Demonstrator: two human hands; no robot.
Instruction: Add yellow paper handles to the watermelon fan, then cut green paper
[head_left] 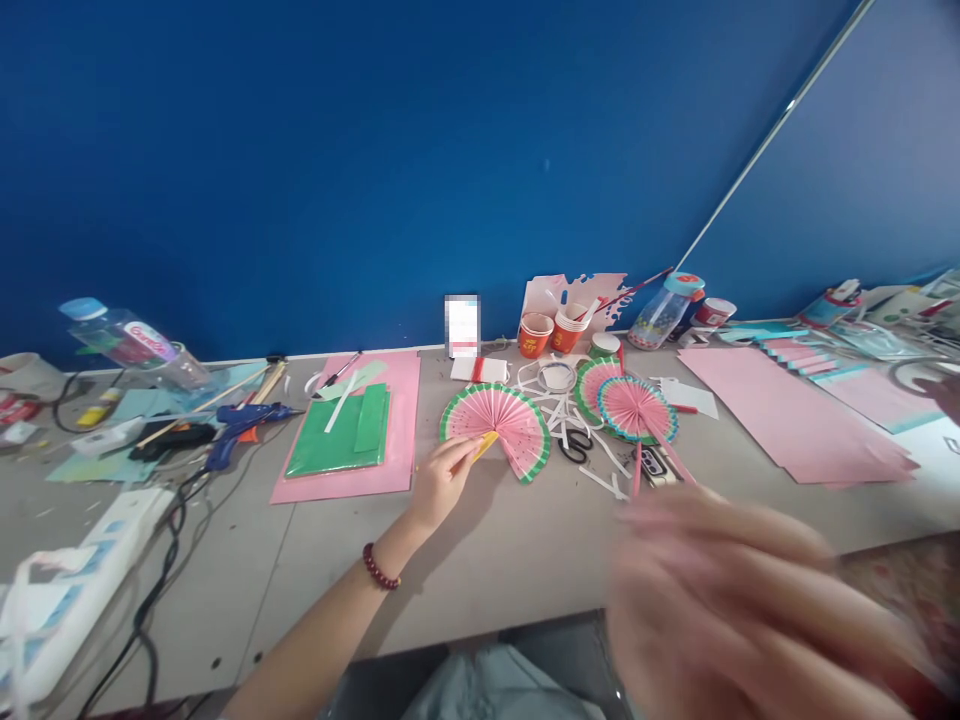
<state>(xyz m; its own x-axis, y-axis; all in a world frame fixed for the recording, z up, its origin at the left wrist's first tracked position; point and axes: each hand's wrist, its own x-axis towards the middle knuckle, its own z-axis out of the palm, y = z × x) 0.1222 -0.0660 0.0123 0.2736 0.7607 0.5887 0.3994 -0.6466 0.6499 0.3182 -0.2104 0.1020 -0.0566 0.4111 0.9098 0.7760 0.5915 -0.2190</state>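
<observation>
My left hand (441, 487) reaches out over the grey table (495, 560), fingers pinched on the yellow stick (484, 446) of a pink pleated watermelon paper fan (496, 426) that lies spread flat. A dark red bead bracelet (379, 568) is on that wrist. My right hand (739, 605) is close to the camera at the lower right, smeared by motion, so its fingers cannot be read. Two more watermelon fans (628, 403) lie to the right of the first one.
Green paper on a pink sheet (356, 435) lies left of the fan, with a blue glue gun (238, 423), cables and a power strip (71, 590) further left. Scissors (576, 444), white paper strips, red cups (551, 331), a bottle (664, 310) and large pink sheets (795, 415) lie right.
</observation>
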